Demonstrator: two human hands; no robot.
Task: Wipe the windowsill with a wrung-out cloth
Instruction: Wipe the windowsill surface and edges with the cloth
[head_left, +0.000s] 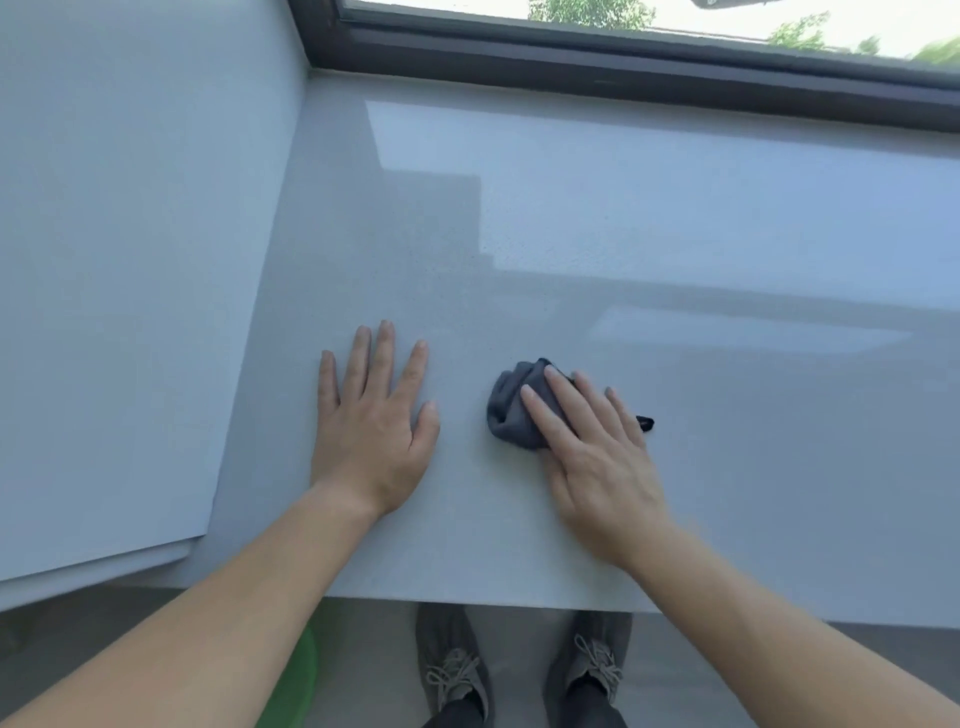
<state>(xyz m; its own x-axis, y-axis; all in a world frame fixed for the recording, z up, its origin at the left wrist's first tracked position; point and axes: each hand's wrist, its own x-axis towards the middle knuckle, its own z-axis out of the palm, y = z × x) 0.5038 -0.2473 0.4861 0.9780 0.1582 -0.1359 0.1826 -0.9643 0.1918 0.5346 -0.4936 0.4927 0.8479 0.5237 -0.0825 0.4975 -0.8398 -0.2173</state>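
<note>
A wide, pale grey windowsill (571, 234) fills the view. A bunched dark grey cloth (511, 405) lies on it near the front edge. My right hand (597, 457) presses flat on top of the cloth, fingers spread over it, and a small black tag sticks out to the hand's right. My left hand (371, 421) rests flat on the bare sill to the left of the cloth, fingers apart, holding nothing.
A dark window frame (623, 67) runs along the back of the sill. A white side wall (130, 286) closes off the left end. Below the sill's front edge are my two grey shoes (452, 670) and part of a green object (296, 680) on the floor.
</note>
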